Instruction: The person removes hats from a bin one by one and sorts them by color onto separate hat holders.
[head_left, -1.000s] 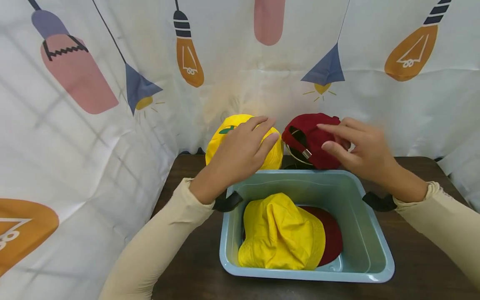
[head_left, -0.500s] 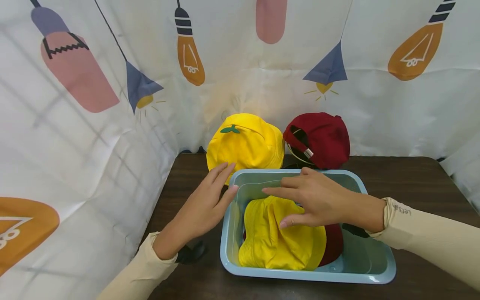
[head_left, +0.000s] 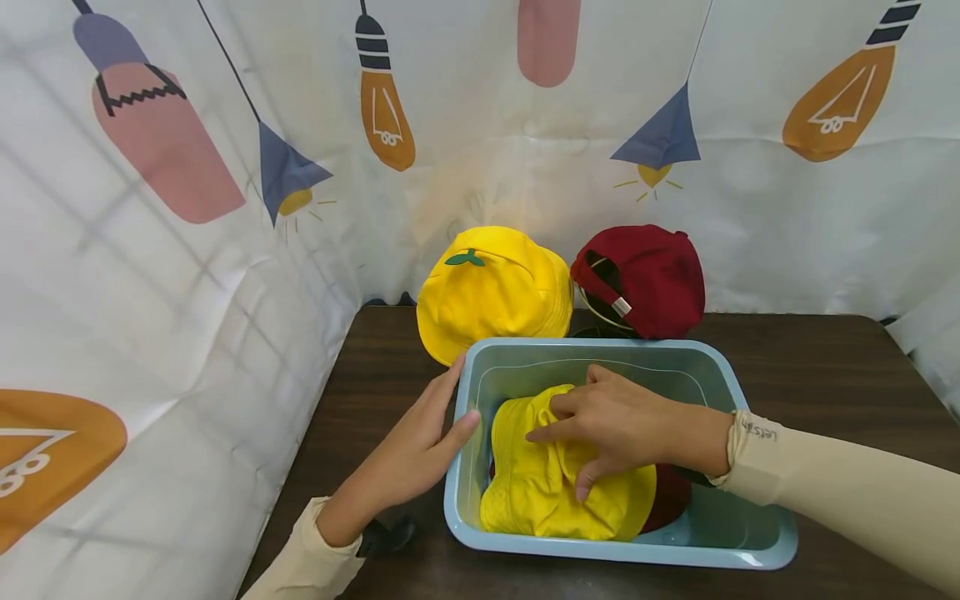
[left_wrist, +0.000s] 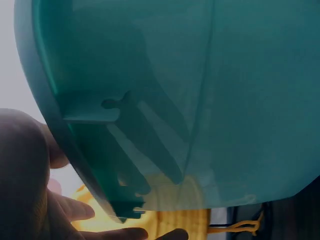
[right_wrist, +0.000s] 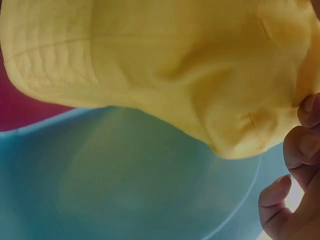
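A pale blue basin [head_left: 600, 551] stands on the dark table. Inside it a crumpled yellow bucket hat [head_left: 521, 500] lies over a dark red cap [head_left: 670, 502], which shows mostly on its right. My right hand [head_left: 618, 425] is over the yellow hat, thumb and index finger spread apart; the right wrist view has bent fingers [right_wrist: 307, 145] close to the cloth [right_wrist: 150, 60], contact unclear. Along the basin's left rim my left hand [head_left: 408, 454] has straight fingers; the left wrist view shows them just outside the wall [left_wrist: 250, 100].
Behind the basin stand another yellow bucket hat [head_left: 495, 292] with a green sprout and a dark red cap [head_left: 660, 279] with its strap facing me. Dark wood table [head_left: 817, 400] surrounds the basin. A white lamp-patterned curtain [head_left: 465, 100] hangs at the back and left.
Both hands have come away from the hats at the back. The right moved left and down over the yellow hat in the basin; the left came down to the basin's left rim.
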